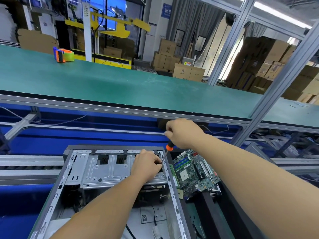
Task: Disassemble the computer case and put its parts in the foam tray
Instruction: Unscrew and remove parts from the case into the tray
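Observation:
An open grey computer case (72,171) lies in front of me, its metal drive cage (103,171) at the far end. My right hand (183,133) grips the orange-and-black handle of a screwdriver (169,147), whose shaft slants down to the case's far right corner. There my left hand (146,165) rests on the drive cage, fingers curled around the shaft near its tip. Right of the case, a green motherboard (195,171) lies in the black foam tray (224,213).
A green conveyor belt (120,83) runs across behind the workbench, with a tape dispenser (63,55) on its far left. Aluminium frame posts (283,80) rise at the right. Loose cables (155,219) lie inside the case. Cardboard boxes are stacked in the background.

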